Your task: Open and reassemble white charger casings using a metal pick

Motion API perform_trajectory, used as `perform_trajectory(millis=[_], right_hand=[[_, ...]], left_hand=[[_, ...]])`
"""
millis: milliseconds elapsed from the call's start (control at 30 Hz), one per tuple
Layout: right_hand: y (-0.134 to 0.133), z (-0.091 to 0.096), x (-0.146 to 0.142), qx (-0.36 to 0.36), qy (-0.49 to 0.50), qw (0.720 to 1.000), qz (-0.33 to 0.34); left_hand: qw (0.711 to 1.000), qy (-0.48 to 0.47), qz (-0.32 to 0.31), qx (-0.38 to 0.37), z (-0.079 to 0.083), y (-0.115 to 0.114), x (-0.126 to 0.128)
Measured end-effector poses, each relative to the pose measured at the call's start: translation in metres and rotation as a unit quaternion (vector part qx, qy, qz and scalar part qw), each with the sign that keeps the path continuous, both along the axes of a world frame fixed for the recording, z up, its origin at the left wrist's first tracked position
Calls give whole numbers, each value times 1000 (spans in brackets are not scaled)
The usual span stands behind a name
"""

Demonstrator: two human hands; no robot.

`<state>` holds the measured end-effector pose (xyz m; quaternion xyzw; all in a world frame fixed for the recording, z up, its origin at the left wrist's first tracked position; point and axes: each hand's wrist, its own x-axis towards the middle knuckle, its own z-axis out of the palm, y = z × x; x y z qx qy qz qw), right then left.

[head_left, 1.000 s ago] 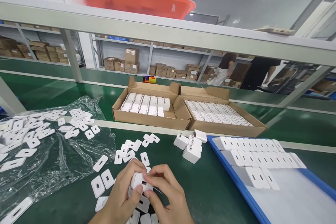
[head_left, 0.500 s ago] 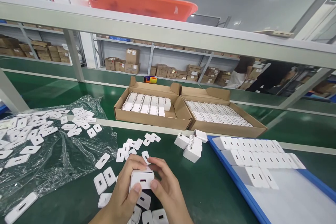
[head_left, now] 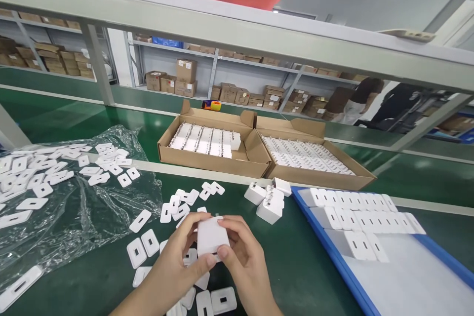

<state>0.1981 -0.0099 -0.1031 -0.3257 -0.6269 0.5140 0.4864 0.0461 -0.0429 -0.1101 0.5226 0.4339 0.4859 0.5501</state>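
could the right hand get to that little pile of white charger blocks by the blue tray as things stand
Probably yes. The pile of charger blocks lies on bare green belt just beyond the right hand, nothing between them. But that hand shares a grip with the left hand on a white charger body, so it isn't free.

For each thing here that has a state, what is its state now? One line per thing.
white charger body: held above the table between both hands
left hand: gripping the charger body
right hand: gripping the charger body
left cardboard box: open, partly filled
right cardboard box: open, full
plastic bag: opened flat, plates on it
blue tray: partly filled
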Motion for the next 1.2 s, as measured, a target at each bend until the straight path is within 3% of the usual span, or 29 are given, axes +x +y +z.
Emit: perform_trajectory(millis=[100, 233, 333, 500, 667, 800, 933, 1100, 1200], right_hand=[[1, 1, 0, -9, 5, 1000, -1], [-3, 3, -1, -20, 0, 1000, -9], [-3, 5, -2, -20, 1, 1000, -13], [2, 7, 0, -71, 5, 996, 52], [0, 8, 1, -98, 17, 994, 36], [-3, 12, 4, -51, 32, 998, 32], [-4, 12, 8, 12, 12, 999, 41], [-6, 9, 13, 95, -29, 994, 54], [-9, 9, 14, 139, -41, 988, 54]], left_hand=[[1000, -17, 3, -23, 2, 3, -1], [997, 14, 58, 44, 3, 2, 1], [996, 24, 60, 66, 7, 1, 0], [998, -21, 57, 8, 9, 4, -6], [994, -87, 35, -57, 1, 11, -10], [996, -82, -3, -46, 6, 7, -12], [1000, 5, 27, -10, 13, -2, -13], [986, 64, 50, 143, 10, -8, -14], [977, 78, 42, 193, 8, -10, -14]])
